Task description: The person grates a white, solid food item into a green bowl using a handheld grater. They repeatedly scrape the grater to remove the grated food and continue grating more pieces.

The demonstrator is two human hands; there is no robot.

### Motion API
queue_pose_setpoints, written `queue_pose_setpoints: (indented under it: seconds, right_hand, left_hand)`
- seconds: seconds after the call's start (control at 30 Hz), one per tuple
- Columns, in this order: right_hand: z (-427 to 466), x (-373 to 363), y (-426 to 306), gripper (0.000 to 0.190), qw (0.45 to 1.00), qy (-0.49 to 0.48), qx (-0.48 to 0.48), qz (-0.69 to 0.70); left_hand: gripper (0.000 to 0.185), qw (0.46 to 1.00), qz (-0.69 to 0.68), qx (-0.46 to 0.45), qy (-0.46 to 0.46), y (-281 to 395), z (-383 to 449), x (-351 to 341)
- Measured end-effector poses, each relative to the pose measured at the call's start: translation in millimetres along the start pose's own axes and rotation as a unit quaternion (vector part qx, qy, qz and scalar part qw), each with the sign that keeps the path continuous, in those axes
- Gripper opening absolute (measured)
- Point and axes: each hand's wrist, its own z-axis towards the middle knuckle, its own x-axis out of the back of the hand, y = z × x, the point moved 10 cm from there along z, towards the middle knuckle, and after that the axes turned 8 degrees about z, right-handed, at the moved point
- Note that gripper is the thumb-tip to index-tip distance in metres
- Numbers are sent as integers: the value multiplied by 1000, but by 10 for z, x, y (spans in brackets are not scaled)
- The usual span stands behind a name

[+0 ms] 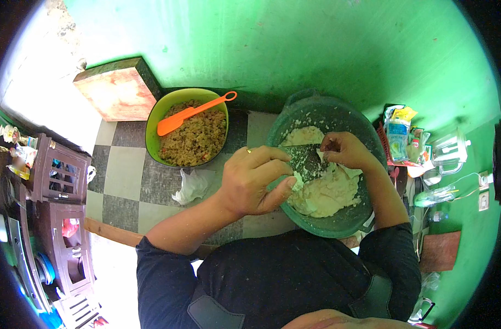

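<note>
A large green basin [281,123] stands before me, with pale, moist dough [328,195] inside and crumbs on its wall. My left hand [258,181] is over its left side, with a small pale lump [298,181] at the thumb tip, under the curled fingers. Over the far right part of the basin, my right hand [345,150] pinches a small whitish piece [320,154] between thumb and fingers. A dark, flat, crumb-covered surface [308,160] shows between the hands. I cannot tell whether it is a separate sheet or the basin floor.
Left of the basin, a green bowl [151,137] holds crumbly brown filling [188,144] under an orange spatula [172,124]. A crumpled white plastic bag [191,186] lies on the checkered counter [121,172]. A wooden block [119,92] leans by the wall. Packets [398,135] and a clear jug [449,152] stand right.
</note>
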Motion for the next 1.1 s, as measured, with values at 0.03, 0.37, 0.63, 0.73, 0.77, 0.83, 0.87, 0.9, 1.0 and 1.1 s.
queue_pose_setpoints:
  seconds: [0.03, 0.37, 0.63, 0.73, 0.77, 0.83, 0.87, 0.9, 1.0, 1.1]
  right_hand:
    - [5, -6, 37, 21, 1000, -9, -7, 27]
    - [10, 87, 11, 19, 999, 21, -2, -36]
    - [-47, 2, -173, 22, 999, 2, 51, -16]
    - [-32, 12, -142, 17, 999, 16, 47, -22]
    - [-28, 40, -119, 16, 999, 28, 36, -28]
    - [-16, 109, -60, 14, 997, 50, 11, -63]
    - [-9, 161, -20, 14, 994, 59, -3, -92]
    - [-6, 207, 16, 14, 990, 68, -16, -122]
    - [3, 226, 75, 16, 993, 66, -24, -90]
    - [-12, 211, -9, 19, 995, 59, -28, -82]
  left_hand:
    - [12, 1000, -2, 0, 0, 0, 3, 1]
    - [11, 1000, -10, 5, -10, -10, 15, -1]
    - [10, 1000, -5, 5, -14, -5, 12, -13]
    - [10, 1000, -6, 5, -12, -8, 11, -9]
    - [10, 1000, -5, 4, -13, -5, 11, -6]
    - [10, 1000, -5, 4, -16, -3, 15, -6]
    - [10, 1000, -5, 5, -17, -2, 16, -5]
    - [10, 1000, -6, 5, -18, -2, 16, -5]
    - [10, 1000, -7, 5, -19, -3, 17, 1]
    - [10, 1000, -8, 5, -11, -7, 14, 6]
